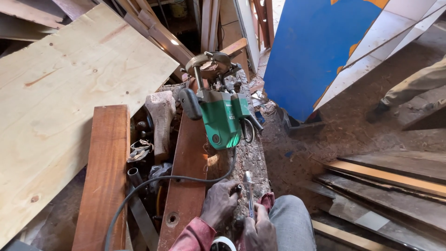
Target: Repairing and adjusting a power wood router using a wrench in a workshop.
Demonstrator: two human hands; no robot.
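Note:
A green plunge router (219, 111) lies on its side on a reddish wooden plank (186, 186), its round base pointing away from me. Its grey cable (139, 190) curls down to the left. My left hand (219, 203) is closed around a small dark part near the plank's right edge. Just beside it, my right hand (259, 228) grips a metal spanner (249, 190) that points up toward the router. Both hands sit low in the view, above my knee in grey trousers (292, 223).
A large plywood sheet (60, 97) leans at left, with a second reddish board (104, 176) beside it. Metal pipes and scrap fill the gap between boards. A blue panel (316, 51) stands at right. Another person's leg (409, 88) is at far right. Planks (385, 186) lie on the sawdust floor.

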